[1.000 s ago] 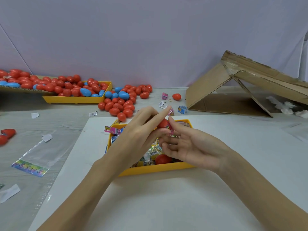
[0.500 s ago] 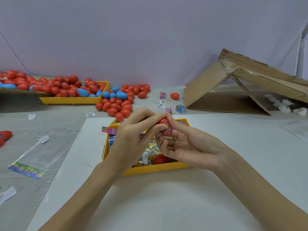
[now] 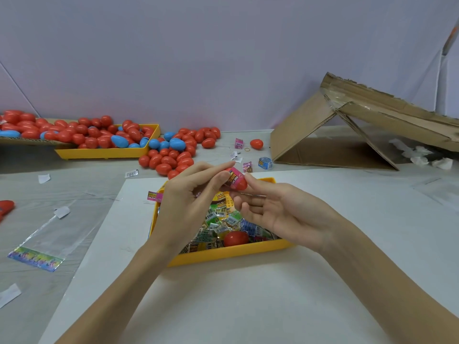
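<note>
My left hand (image 3: 188,202) and my right hand (image 3: 278,212) meet above a yellow tray (image 3: 223,255) on a white sheet. Between their fingertips is a red egg half (image 3: 239,183) with a pink wrapped candy (image 3: 234,177) pressed into it. My left thumb and forefinger pinch the pink candy. My right thumb and fingers hold the red half from the right and below. The tray holds several small wrapped candies (image 3: 218,222) and one red egg (image 3: 236,238).
A second yellow tray (image 3: 104,153) at the back left is heaped with red and blue eggs (image 3: 173,155), which spill onto the table. A torn cardboard box (image 3: 347,135) lies at the back right. Clear plastic bags (image 3: 44,239) and paper scraps lie at the left.
Both hands rose a little above the tray. The pink candy now shows in the red half, with my left fingers curled onto it.
</note>
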Tool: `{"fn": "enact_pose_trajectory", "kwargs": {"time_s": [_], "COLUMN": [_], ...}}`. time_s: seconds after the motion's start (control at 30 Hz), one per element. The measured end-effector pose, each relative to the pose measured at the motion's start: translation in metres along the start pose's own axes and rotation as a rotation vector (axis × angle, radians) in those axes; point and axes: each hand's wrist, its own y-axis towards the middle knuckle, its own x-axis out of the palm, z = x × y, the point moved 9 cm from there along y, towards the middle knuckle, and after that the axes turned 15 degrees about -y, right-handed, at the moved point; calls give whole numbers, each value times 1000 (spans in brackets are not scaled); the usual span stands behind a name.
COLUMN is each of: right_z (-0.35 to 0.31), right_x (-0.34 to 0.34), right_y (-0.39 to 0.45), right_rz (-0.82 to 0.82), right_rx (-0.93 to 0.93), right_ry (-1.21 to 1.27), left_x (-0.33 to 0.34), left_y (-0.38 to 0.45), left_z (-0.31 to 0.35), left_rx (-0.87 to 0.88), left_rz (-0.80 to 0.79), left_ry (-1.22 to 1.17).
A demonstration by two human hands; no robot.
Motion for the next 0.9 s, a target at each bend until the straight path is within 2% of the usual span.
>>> {"fn": "enact_pose_trajectory", "kwargs": {"time_s": [0.17,0.27,0.37,0.47,0.7,0.9], "right_z": [-2,-6,-12,-15,-11,-15], "right_x": [-4,-12,-14,-13,-10,-12], "right_y": [1,4,4,3,6,7], "right_rz": [55,172,251,253,183,188], "right_rx": [-37,-101,-169,-210,-201,-243], "right_ry": [-81,-263,-450,-538,-531,-546], "left_x": [1,1,9,13,8,10], "left_y": [-1,-1,-1,-1,-5,-7], "left_z": [-3,-10,-14,-3,26,28], "left_rx": [-36,-102,-151,-23,320,354], "left_rz": [3,18,-91,-171,-89,-101], "left_ry": [-39,-109,-182,-126,235,277]}}
